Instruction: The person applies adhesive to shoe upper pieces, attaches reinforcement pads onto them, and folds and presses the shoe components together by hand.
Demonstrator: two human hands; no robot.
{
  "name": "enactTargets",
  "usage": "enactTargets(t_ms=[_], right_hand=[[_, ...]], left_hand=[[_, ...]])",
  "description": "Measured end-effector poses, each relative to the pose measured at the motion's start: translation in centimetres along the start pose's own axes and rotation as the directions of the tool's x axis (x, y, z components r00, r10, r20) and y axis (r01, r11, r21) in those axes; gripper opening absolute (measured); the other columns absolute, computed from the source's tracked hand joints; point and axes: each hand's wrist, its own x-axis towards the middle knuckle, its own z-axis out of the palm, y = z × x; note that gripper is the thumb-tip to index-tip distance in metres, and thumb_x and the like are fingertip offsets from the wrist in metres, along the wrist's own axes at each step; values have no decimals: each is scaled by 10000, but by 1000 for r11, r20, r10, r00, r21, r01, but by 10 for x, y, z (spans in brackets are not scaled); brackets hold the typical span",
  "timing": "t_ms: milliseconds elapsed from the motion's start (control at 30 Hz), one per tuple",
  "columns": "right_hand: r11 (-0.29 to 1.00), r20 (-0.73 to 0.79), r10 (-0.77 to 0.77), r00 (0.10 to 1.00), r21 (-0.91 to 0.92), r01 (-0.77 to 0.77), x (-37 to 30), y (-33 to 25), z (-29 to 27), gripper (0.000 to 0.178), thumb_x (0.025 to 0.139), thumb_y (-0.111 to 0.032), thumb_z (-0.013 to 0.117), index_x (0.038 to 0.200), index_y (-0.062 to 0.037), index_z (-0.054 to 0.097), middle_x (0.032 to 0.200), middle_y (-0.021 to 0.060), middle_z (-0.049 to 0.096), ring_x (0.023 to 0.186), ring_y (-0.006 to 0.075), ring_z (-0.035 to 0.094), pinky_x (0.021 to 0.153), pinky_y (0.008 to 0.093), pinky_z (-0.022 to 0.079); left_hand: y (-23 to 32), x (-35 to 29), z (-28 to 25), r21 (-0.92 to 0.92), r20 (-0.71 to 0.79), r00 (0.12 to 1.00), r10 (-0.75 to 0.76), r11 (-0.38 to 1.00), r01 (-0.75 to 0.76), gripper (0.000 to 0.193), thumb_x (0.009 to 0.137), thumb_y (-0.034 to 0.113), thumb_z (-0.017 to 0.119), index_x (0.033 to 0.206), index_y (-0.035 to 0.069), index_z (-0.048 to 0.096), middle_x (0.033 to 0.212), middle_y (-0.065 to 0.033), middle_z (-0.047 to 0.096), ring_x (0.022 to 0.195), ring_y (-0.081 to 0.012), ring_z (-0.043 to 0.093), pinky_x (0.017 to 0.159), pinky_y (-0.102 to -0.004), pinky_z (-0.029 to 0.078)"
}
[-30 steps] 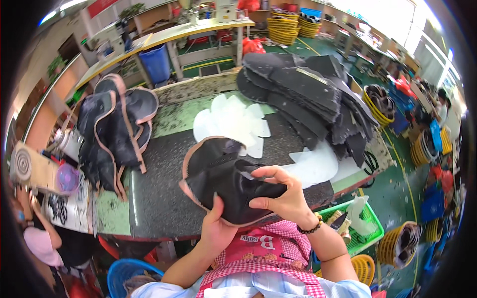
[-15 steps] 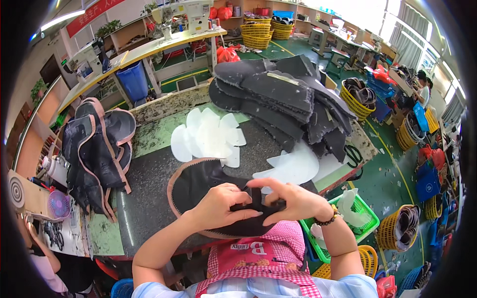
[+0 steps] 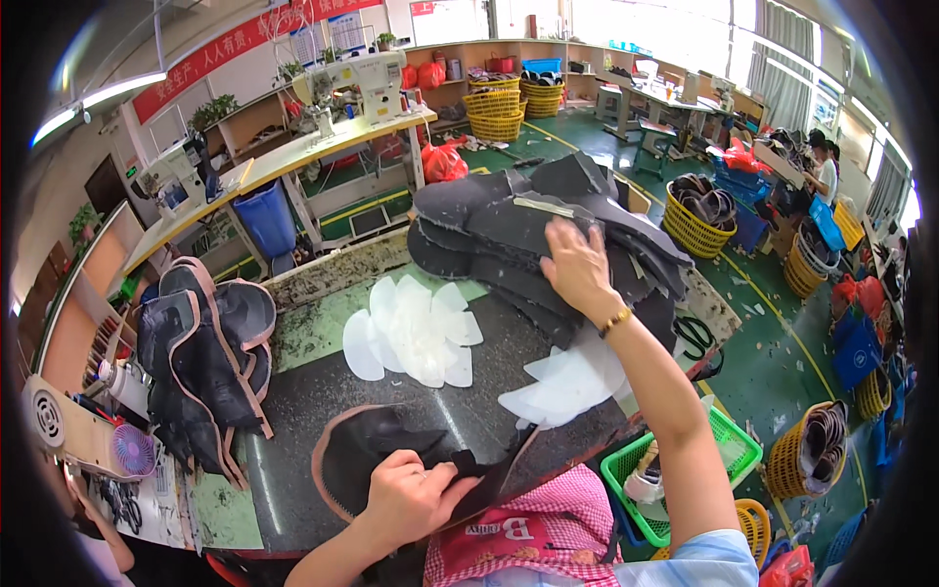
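Note:
My left hand (image 3: 416, 494) grips a black boot upper piece (image 3: 352, 455) with a pinkish-tan edge at the near side of the dark worktable (image 3: 293, 411). The fingers are curled over its inner edge, and its right part rises off the table. Farther off, my right hand (image 3: 579, 266) rests over a pile of dark grey, fuzzy lining pieces (image 3: 469, 210), fingers spread and holding nothing. Between the two lie a fan of white curved pieces (image 3: 416, 333) and, to the right, a second white fan (image 3: 562, 386), partly behind my right arm.
A stack of black boot uppers (image 3: 201, 362) lies at the left, with a small purple fan (image 3: 134, 450) beyond its near end. Scissors (image 3: 694, 338) sit at the table's right edge. A green basket (image 3: 753, 450) stands close on my right; a sewing machine (image 3: 357, 88) stands farther back.
My right hand has left the boot upper and reached forward to the pile of lining pieces. My left hand still holds the upper. The view has shifted.

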Motion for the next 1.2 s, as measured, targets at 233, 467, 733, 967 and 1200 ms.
enactTargets(t_ms=[233,467,733,967,1200], right_hand=[[1000,-144,1,990,1,0,-2,-18,-7,519,807,-250,640,1258,-43,489,1303,127,479,1236,249,441,1049,495,293],[1000,-172,-3,985,-10,2,-13,0,-8,432,817,-287,625,1162,-40,545,1200,153,554,1118,277,539,977,448,372],[363,234,-175,956,918,-158,-28,-54,-88,176,799,-131,686,894,-5,609,885,114,632,825,222,626,732,316,487],[393,175,-510,842,919,47,-104,-130,-125,201,806,-143,694,931,-45,571,926,132,640,780,276,645,666,345,503],[363,167,-389,906,931,-16,-113,-143,-134,291,821,-53,658,1107,-9,626,952,126,660,728,206,670,625,298,532]], left_hand=[[-12,-2,6,-66,24,1000,-16,998,18,211,701,196,783,695,61,621,485,-38,516,438,-202,526,536,-309,433],[-21,3,17,-316,110,976,-188,924,214,219,632,155,822,674,49,635,545,-58,564,526,-231,577,559,-305,458],[-44,19,11,-471,221,931,-289,804,362,207,731,103,759,679,-9,593,599,-98,550,540,-193,537,520,-307,424],[-39,10,11,-552,275,886,-373,694,463,149,784,212,740,805,69,704,548,7,569,527,-105,542,1021,-435,337],[-24,-5,6,-473,139,915,-378,787,396,156,785,253,725,846,109,725,716,-19,690,676,-152,650,1070,-545,233]])
